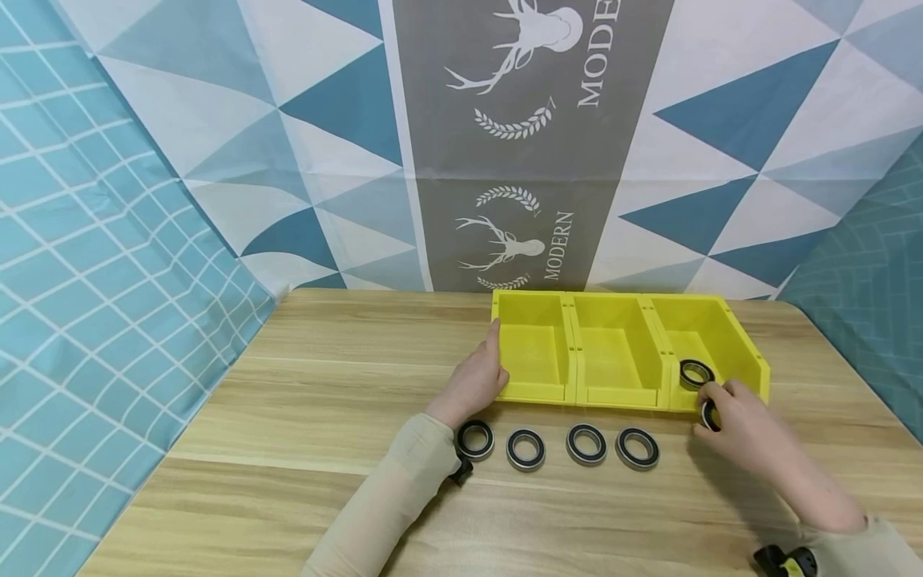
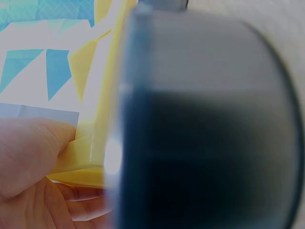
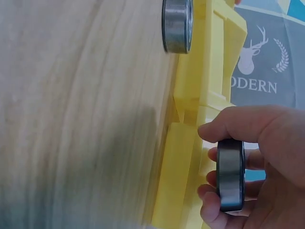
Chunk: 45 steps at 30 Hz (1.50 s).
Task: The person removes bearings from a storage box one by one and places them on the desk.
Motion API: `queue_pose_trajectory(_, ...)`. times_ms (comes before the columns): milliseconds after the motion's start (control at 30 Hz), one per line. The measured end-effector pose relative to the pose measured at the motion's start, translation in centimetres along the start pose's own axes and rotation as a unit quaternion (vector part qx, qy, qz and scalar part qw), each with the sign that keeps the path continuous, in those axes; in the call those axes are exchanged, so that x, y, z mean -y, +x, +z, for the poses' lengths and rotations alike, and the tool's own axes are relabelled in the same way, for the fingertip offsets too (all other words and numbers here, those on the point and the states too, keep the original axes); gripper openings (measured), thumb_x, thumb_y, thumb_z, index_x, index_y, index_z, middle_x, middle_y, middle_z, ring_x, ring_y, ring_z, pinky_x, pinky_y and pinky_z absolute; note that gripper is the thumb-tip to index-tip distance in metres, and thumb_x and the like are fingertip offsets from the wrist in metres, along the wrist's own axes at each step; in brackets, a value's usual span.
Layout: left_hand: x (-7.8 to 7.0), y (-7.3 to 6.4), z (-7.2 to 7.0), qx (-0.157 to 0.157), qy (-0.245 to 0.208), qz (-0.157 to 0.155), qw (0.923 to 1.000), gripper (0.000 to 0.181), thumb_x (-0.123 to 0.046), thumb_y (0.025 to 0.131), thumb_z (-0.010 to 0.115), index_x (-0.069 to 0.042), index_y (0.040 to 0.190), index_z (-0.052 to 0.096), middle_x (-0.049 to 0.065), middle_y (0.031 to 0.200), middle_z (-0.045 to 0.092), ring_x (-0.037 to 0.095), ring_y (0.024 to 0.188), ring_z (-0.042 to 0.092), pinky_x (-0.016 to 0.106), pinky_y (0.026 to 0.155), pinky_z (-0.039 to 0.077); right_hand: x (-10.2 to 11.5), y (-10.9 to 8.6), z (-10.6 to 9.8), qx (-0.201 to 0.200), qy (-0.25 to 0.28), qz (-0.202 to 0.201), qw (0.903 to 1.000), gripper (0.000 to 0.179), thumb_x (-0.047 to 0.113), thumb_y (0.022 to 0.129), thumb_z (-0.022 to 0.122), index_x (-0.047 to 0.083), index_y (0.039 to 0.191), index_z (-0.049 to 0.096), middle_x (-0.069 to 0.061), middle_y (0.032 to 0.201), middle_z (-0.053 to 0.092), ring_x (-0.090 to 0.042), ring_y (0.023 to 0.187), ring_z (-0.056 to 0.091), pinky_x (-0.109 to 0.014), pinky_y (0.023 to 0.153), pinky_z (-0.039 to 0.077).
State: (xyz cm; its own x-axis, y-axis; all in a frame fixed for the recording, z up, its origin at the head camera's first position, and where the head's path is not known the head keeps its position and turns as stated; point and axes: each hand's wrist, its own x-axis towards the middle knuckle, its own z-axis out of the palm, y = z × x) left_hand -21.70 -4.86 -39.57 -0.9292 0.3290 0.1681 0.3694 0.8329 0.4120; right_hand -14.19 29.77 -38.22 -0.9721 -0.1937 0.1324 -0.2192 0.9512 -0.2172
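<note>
Three yellow bins (image 1: 534,393) stand joined in a row on the table. My left hand (image 1: 472,383) grips the leftmost bin at its front left corner. In the left wrist view the thumb lies on the yellow wall (image 2: 78,155) with fingers below it. At the front of the right bin, my right hand (image 1: 746,429) holds a black-and-silver ball bearing (image 3: 229,175) in its curled fingers. Another bearing (image 1: 696,373) shows at that bin's front, close to the fingertips; whether the hand touches it I cannot tell.
Several bearings (image 1: 525,449) lie in a row on the wooden table (image 1: 288,449) before the bins, the leftmost (image 1: 475,440) beside my left wrist. A patterned cloth (image 1: 346,120) hangs behind the table. A large blurred dark object (image 2: 209,143) blocks much of the left wrist view.
</note>
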Motion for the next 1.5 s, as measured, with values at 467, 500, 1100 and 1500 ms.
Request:
queue_pose_trajectory(467, 0.0, -0.1, 0.0, -0.005, 0.006, 0.003, 1.0000, 0.078, -0.009, 0.082, 0.051, 0.001, 0.144, 0.006, 0.020, 0.110, 0.058, 0.021, 0.075, 0.055, 0.035, 0.067, 0.048, 0.7, -0.9, 0.4, 0.024, -0.009, -0.016, 0.9995, 0.031, 0.021, 0.068, 0.071, 0.003, 0.091, 0.059, -0.010, 0.081, 0.050, -0.019, 0.065, 0.048, -0.036, 0.054, 0.042)
queue_pose_trajectory(500, 0.0, -0.1, 0.0, -0.005, 0.007, 0.003, 1.0000, 0.078, -0.009, 0.082, 0.051, 0.001, 0.144, 0.005, 0.020, 0.110, 0.058, 0.021, 0.075, 0.054, 0.035, 0.067, 0.048, 0.8, -0.9, 0.5, 0.026, -0.010, -0.019, 0.9994, 0.030, 0.021, 0.068, 0.071, 0.004, 0.090, 0.059, -0.009, 0.080, 0.050, -0.018, 0.065, 0.048, -0.035, 0.054, 0.042)
queue_pose_trajectory(1100, 0.1, -0.1, 0.2, -0.002, 0.005, -0.003, 1.0000, 0.077, -0.009, 0.083, 0.050, 0.000, 0.144, 0.005, 0.021, 0.115, 0.056, 0.022, 0.080, 0.056, 0.035, 0.070, 0.049, 1.5, -1.5, 1.6, 0.059, -0.003, -0.026, 0.9979, 0.029, 0.023, 0.066, 0.074, 0.011, 0.088, 0.059, -0.004, 0.081, 0.050, -0.016, 0.067, 0.048, -0.034, 0.056, 0.041)
queue_pose_trajectory(1500, 0.1, -0.1, 0.2, -0.008, 0.005, 0.005, 0.9999, 0.075, -0.008, 0.083, 0.049, 0.001, 0.144, 0.006, 0.022, 0.119, 0.054, 0.024, 0.085, 0.058, 0.036, 0.072, 0.049, 1.6, -1.5, 1.9, 0.075, 0.001, -0.030, 0.9967, 0.028, 0.022, 0.067, 0.074, 0.012, 0.089, 0.060, -0.003, 0.084, 0.052, -0.017, 0.071, 0.051, -0.037, 0.059, 0.043)
